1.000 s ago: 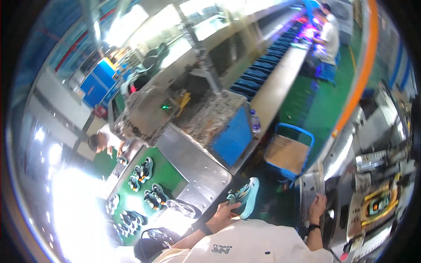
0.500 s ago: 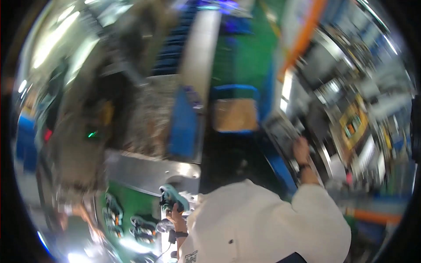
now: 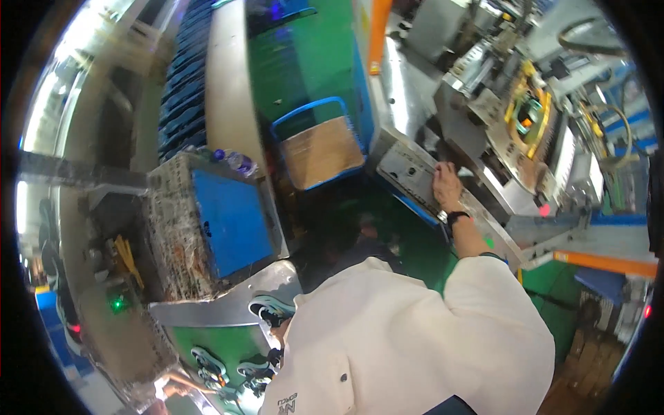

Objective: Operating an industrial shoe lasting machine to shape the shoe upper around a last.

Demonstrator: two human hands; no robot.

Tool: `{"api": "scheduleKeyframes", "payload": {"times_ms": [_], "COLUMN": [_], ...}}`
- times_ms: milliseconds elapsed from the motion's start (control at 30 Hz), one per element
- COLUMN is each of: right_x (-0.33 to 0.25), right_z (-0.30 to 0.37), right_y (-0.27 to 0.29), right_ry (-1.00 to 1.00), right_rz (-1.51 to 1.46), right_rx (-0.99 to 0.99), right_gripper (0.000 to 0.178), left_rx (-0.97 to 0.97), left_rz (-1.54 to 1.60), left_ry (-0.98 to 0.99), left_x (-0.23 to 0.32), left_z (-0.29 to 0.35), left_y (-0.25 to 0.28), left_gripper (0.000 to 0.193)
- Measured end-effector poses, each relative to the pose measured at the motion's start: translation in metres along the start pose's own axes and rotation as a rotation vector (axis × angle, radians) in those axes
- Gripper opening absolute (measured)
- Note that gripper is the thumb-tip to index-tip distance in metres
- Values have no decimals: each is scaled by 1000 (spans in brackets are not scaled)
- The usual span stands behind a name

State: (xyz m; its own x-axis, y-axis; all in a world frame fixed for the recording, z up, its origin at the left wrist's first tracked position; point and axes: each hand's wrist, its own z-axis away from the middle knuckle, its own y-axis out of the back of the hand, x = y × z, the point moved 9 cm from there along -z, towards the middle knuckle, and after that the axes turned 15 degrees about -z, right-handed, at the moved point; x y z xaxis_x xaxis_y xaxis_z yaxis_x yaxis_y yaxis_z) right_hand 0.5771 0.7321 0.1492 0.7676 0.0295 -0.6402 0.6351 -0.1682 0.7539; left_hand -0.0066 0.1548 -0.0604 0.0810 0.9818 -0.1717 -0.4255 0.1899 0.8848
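In my left hand (image 3: 279, 333) is a teal and black shoe (image 3: 271, 308), held low beside my body. My light shirt covers much of that hand. My right arm reaches out to the right, a dark band on its wrist. The right hand (image 3: 447, 185) rests with fingers spread on the grey metal panel (image 3: 409, 170) at the front of a machine. Behind the panel, the machine's yellow clamp frame (image 3: 541, 128) surrounds a pale green piece with orange in it (image 3: 528, 119).
A blue-framed cart (image 3: 325, 153) with a brown board stands ahead. To its left are a metal cabinet with a blue panel (image 3: 232, 221) and a purple-capped bottle (image 3: 241, 164). More shoes (image 3: 209, 364) sit at lower left, near another person's arm (image 3: 181, 382). Orange bars (image 3: 609, 264) edge the machine.
My view has swung right, so the machine and cart sit further left. The picture has sharpened. The shoe stays in my left hand, and my right hand stays at the panel.
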Motion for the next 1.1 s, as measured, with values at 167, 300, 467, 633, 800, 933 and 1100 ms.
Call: {"api": "scheduleKeyframes", "payload": {"times_ms": [167,300,467,633,800,933,1100], "right_x": [33,39,43,-29,-254,-491,-619], "right_z": [6,1,-16,-67,-110,-54,-10], "right_y": [5,-8,-33,-35,-97,-124,-200], "right_ry": [119,83,21,80,548,741,861], "right_rz": [-66,-14,-132,-1,-357,-552,-523], "right_rx": [-36,-143,-295,-252,-266,-447,-559], "right_gripper": [21,21,27,25,25,30,35], "left_rx": [-35,-125,63,38,22,15,133], "left_rz": [16,592,609,581,748,1444,1774], "left_ry": [18,-36,216,289,211,237,247], "left_x": [22,25,11,32,18,-4,-72], "left_z": [62,72,90,116,99,52,-41], "left_y": [57,52,52,92,81,69,146], "left_gripper": [78,85,71,64,66,35,23]}}
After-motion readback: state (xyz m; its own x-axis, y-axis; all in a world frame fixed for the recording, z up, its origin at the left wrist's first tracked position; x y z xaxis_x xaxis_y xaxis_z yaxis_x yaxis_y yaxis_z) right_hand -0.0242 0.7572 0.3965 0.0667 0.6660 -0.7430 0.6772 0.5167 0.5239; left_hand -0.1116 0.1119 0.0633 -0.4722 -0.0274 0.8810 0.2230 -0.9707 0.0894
